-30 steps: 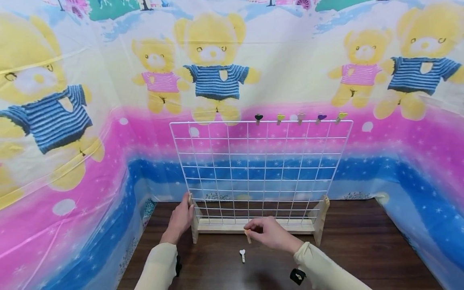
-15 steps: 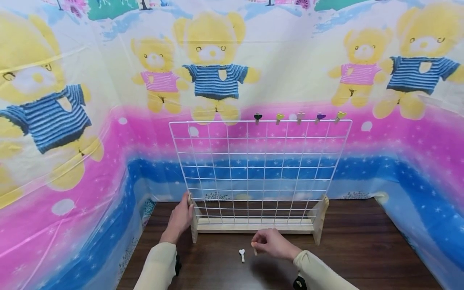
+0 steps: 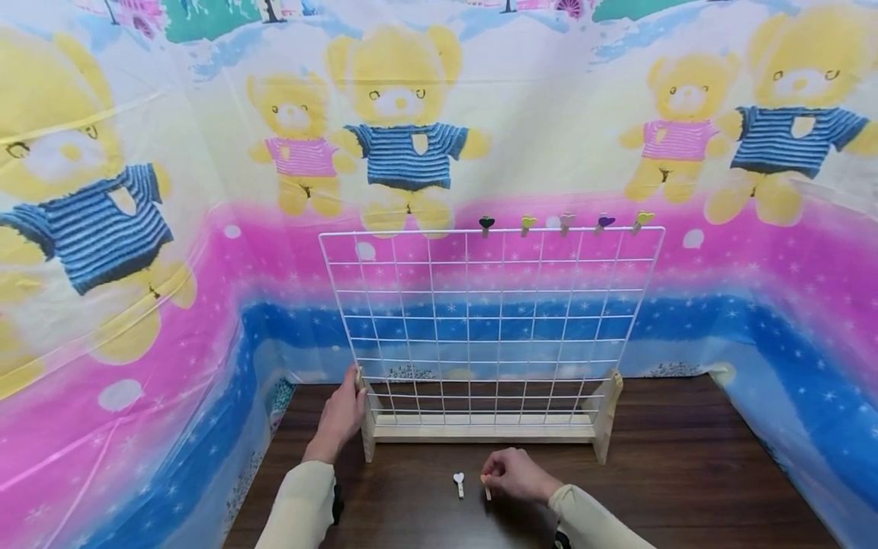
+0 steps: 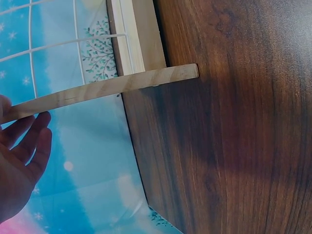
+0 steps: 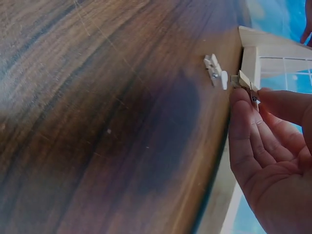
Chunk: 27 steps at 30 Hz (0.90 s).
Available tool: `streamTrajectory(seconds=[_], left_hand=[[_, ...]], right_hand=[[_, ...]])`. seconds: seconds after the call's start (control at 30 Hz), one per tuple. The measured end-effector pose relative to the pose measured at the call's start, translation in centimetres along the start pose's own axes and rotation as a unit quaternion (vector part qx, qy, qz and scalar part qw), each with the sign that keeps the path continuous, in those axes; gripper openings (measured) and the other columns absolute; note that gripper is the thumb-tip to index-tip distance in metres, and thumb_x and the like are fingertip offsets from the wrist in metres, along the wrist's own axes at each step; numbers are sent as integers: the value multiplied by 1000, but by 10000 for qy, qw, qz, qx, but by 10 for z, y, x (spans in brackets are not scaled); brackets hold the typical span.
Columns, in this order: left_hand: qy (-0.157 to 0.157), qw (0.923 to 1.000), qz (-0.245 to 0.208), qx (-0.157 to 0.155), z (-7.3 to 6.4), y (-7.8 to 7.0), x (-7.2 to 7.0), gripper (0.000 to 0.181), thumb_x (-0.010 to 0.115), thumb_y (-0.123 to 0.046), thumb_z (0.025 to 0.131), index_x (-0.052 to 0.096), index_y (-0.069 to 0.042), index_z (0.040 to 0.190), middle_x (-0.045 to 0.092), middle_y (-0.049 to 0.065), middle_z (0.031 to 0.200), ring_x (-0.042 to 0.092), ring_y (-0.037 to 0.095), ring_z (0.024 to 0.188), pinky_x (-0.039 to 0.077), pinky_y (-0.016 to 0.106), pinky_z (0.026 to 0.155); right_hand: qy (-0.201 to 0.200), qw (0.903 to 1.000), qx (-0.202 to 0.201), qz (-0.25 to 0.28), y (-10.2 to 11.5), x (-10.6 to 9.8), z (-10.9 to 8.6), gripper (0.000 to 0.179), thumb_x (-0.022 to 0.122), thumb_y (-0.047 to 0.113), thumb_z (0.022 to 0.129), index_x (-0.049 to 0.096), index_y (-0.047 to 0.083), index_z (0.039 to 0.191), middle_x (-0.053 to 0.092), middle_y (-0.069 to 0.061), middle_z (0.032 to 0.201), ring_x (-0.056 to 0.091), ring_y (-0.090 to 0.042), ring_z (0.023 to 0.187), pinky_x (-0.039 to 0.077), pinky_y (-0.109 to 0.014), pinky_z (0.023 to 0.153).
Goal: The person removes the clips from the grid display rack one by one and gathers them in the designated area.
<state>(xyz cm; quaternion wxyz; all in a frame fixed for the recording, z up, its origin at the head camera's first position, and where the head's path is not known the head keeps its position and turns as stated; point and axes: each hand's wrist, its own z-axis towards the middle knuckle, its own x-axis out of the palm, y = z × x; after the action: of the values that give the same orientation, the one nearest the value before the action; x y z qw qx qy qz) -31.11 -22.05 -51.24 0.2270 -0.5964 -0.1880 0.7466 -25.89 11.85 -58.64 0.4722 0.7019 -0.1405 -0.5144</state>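
My right hand (image 3: 520, 474) pinches a small wooden clothespin (image 5: 247, 84) with an orange heart (image 3: 484, 479) between thumb and fingertips, low over the table. Just left of it in the head view, another clothespin with a white heart (image 3: 459, 478) lies on the wood. A white wire grid panel (image 3: 469, 316) stands upright behind them in a wooden stand (image 3: 480, 435). At the panel's left side, my left hand (image 3: 343, 412) grips the stand's upright; the left wrist view has thumb and fingers on opposite sides of this wooden piece (image 4: 97, 90).
Several heart clothespins sit along the panel's top wire towards the right, among them a black one (image 3: 486, 223), a purple one (image 3: 605, 222) and a yellow one (image 3: 643, 219). A bear-printed cloth (image 3: 549, 114) hangs around the dark wooden table (image 3: 686, 457).
The right hand has come from near the stand's base bar towards the person and slightly right, lowering the orange-heart clothespin beside the white-heart one. My left hand has stayed in place.
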Motion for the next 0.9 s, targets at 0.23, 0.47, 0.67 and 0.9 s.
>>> streamTrajectory(seconds=[0.23, 0.47, 0.67, 0.9], left_hand=[[-87, 9999, -30, 87, -1, -1, 1, 51, 49, -12, 99, 25, -6, 143, 59, 28, 114, 62, 42, 91, 49, 54, 73], [-85, 9999, -53, 101, -3, -2, 3, 51, 48, -12, 99, 25, -3, 143, 57, 30, 118, 61, 43, 95, 48, 54, 76], [27, 10000, -45, -1, 0, 0, 4, 52, 47, -15, 100, 23, -6, 145, 55, 29, 122, 60, 42, 99, 47, 54, 79], [22, 10000, -11, -16, 1, 0, 2, 50, 47, -15, 100, 25, -8, 144, 56, 28, 120, 61, 41, 97, 48, 54, 77]], right_hand=[[46, 9997, 114, 190, -6, 5, 1, 4, 69, 3, 82, 66, 4, 83, 61, 5, 67, 58, -9, 56, 48, -25, 51], [58, 10000, 57, 47, -19, 11, 4, 6, 69, 2, 82, 66, 6, 79, 60, 6, 63, 57, -6, 53, 47, -23, 49], [-45, 10000, -7, 19, -25, 15, 6, 6, 69, -1, 80, 66, 3, 78, 61, 5, 63, 56, -5, 53, 46, -22, 49], [-163, 9998, -98, -35, -26, 19, 11, 4, 67, -1, 80, 66, 1, 77, 62, 3, 62, 57, -6, 51, 46, -21, 48]])
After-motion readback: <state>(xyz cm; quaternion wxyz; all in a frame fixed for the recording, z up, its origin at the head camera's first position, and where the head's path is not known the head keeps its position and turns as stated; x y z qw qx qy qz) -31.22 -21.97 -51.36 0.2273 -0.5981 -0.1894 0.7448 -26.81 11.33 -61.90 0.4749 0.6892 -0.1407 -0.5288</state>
